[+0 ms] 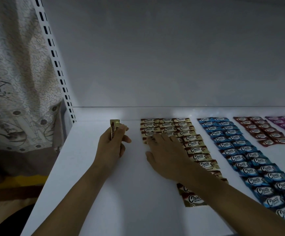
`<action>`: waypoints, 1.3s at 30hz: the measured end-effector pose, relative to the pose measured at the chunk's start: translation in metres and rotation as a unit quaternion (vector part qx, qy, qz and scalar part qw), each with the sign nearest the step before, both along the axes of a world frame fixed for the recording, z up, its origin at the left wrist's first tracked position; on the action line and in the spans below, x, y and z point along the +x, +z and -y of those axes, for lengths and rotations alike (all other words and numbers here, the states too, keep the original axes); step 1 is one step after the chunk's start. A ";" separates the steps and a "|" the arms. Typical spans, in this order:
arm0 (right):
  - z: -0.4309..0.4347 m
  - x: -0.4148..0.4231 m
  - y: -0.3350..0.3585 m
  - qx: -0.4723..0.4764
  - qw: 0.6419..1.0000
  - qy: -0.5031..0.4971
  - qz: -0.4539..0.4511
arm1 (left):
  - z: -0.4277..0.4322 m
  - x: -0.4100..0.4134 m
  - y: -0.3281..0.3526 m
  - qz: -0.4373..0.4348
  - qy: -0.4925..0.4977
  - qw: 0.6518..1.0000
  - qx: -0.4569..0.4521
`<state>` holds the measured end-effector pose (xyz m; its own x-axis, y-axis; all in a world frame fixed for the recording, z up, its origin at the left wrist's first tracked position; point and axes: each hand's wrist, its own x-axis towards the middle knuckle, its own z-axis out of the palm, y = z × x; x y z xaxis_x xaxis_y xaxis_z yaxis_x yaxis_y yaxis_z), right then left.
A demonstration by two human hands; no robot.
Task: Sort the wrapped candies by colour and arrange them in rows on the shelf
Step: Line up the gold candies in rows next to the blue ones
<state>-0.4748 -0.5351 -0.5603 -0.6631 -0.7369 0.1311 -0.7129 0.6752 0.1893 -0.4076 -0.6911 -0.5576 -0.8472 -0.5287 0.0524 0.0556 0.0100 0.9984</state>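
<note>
Wrapped "Choco" candies lie in colour rows on the white shelf (104, 193): gold candies (167, 125), blue candies (237, 150), red candies (261, 130) and purple candies (284, 123) at the far right. My left hand (111, 147) grips a small stack of gold candies (115, 126), held upright left of the gold rows. My right hand (165, 155) lies flat with straight fingers on the gold rows, its fingertips pressing a candy in the left gold column. My right forearm hides part of the gold rows.
The shelf's grey back panel (172, 57) rises behind the rows. A slotted white upright (56, 65) stands at the left corner, with patterned fabric (15, 82) beyond it. The shelf's left edge (53, 167) drops off beside my left forearm.
</note>
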 end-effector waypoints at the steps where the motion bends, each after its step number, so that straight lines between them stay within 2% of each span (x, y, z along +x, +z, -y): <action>1: -0.001 0.000 0.001 -0.003 1.000 0.000 0.002 | 0.000 0.000 0.000 -0.003 -0.006 1.000 -0.005; 3: -0.002 -0.002 0.001 -0.013 1.000 0.010 0.002 | -0.001 0.001 0.000 -0.011 -0.032 0.999 -0.005; 4: -0.003 -0.002 0.002 -0.048 0.999 0.019 0.011 | -0.002 0.001 0.000 -0.012 -0.051 0.999 0.001; 5: -0.002 -0.001 0.004 -0.111 0.993 0.029 0.035 | -0.003 0.001 0.000 -0.010 -0.073 0.997 0.008; 6: 0.001 0.001 0.009 -0.210 0.973 0.028 0.096 | -0.004 0.000 0.001 -0.007 -0.096 0.995 0.015; 7: 0.005 0.005 0.015 -0.313 0.931 0.019 0.187 | -0.005 0.000 0.001 -0.009 -0.121 0.992 0.020; 9: 0.013 0.009 0.028 -0.457 0.814 0.007 0.357 | -0.007 0.001 -0.001 -0.023 -0.167 0.985 0.018; 10: 0.015 0.010 0.034 -0.488 0.781 0.001 0.390 | -0.007 0.002 -0.001 -0.027 -0.182 0.983 0.018; 14: 0.014 0.009 0.043 -0.528 0.717 -0.032 0.455 | -0.006 0.001 -0.002 -0.030 -0.170 0.985 0.013; 17: 0.007 0.004 0.043 -0.577 0.650 -0.082 0.487 | -0.004 0.001 0.000 -0.030 -0.135 0.990 0.004; 20: 0.002 0.000 0.044 -0.599 0.623 -0.101 0.493 | -0.002 0.001 0.000 -0.016 -0.112 0.993 0.021; 23: -0.001 -0.001 0.044 -0.607 0.621 -0.111 0.482 | -0.003 0.001 0.002 -0.022 -0.110 0.994 0.014; 26: -0.001 0.001 0.042 -0.611 0.615 -0.105 0.487 | -0.004 0.003 0.001 -0.036 -0.117 0.992 -0.039; 28: -0.001 0.003 0.043 -0.596 0.630 -0.092 0.489 | -0.005 0.003 -0.002 -0.043 -0.116 0.990 -0.071; 32: -0.008 0.001 0.038 -0.538 0.723 -0.105 0.420 | -0.003 -0.001 -0.005 -0.040 -0.055 0.995 -0.077; 35: -0.016 -0.005 0.026 -0.410 0.856 -0.087 0.301 | 0.004 -0.004 -0.008 -0.032 0.007 0.994 -0.101; 36: -0.018 -0.005 0.021 -0.360 0.890 -0.076 0.268 | 0.005 -0.004 -0.009 -0.028 0.017 0.993 -0.109; 39: -0.020 -0.007 0.016 -0.276 0.944 -0.056 0.170 | 0.005 -0.004 -0.012 -0.018 0.016 0.991 -0.135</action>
